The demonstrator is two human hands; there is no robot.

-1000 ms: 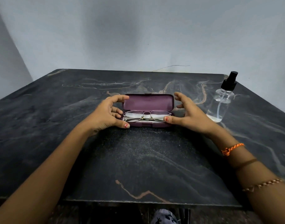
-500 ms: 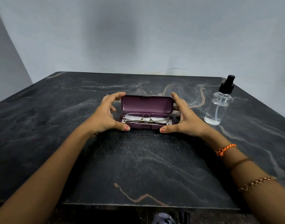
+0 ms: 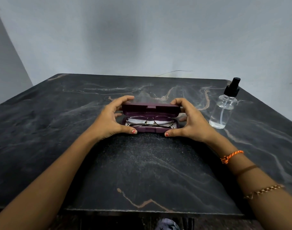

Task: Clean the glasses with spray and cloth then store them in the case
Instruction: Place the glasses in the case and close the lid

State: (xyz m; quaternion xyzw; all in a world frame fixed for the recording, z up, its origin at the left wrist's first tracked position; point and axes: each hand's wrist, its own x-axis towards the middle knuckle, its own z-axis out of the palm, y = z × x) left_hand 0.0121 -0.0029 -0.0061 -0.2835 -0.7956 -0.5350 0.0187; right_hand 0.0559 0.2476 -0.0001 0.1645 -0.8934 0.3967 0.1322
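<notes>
We see the purple case [image 3: 150, 129] sitting on the dark table [image 3: 142, 171], with its lid [image 3: 150, 110] tipped halfway down. The glasses [image 3: 150, 121] lie folded inside the case on a white cloth [image 3: 136, 121]. Our left hand [image 3: 112, 120] curls round the case's left end, thumb at the front and fingers on the lid. Our right hand [image 3: 191, 121] grips the case's right end the same way. The spray bottle [image 3: 224, 108] stands upright to the right of the case, not touching it.

We see bare table [image 3: 142, 163] nearer than our grip; the spray bottle [image 3: 223, 110] stands right of it.
</notes>
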